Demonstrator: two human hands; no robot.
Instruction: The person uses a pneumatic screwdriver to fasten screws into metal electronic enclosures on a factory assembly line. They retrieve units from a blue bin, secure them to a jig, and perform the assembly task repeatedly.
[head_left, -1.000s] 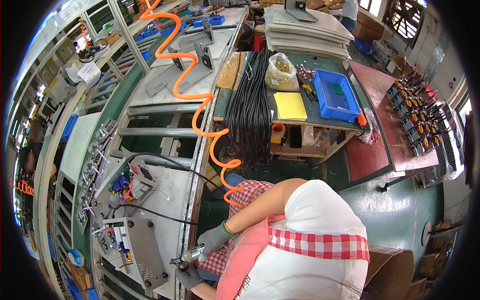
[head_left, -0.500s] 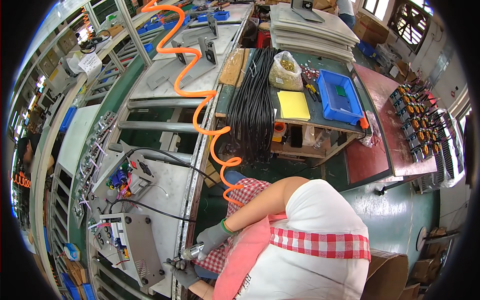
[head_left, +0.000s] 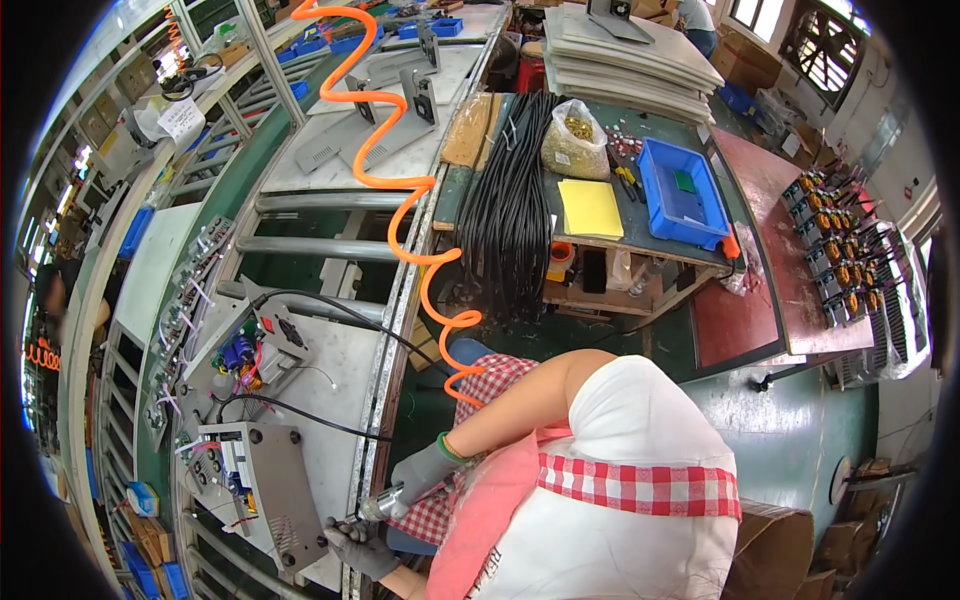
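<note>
Right hand [head_left: 423, 474] clamps a partly hidden silver tool [head_left: 382, 504]; left hand [head_left: 366, 553] (indistinct) nearby, grip I cannot tell.

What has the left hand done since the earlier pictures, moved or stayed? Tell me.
Yes, moved. The left hand has shifted toward the picture's left, closer to the grey metal box on the bench.

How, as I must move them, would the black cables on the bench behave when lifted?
The cables would probably flop, since they droop off the bench. So many together may feel heavy. Some might slide apart, as the hanging lengths look loose.
</note>
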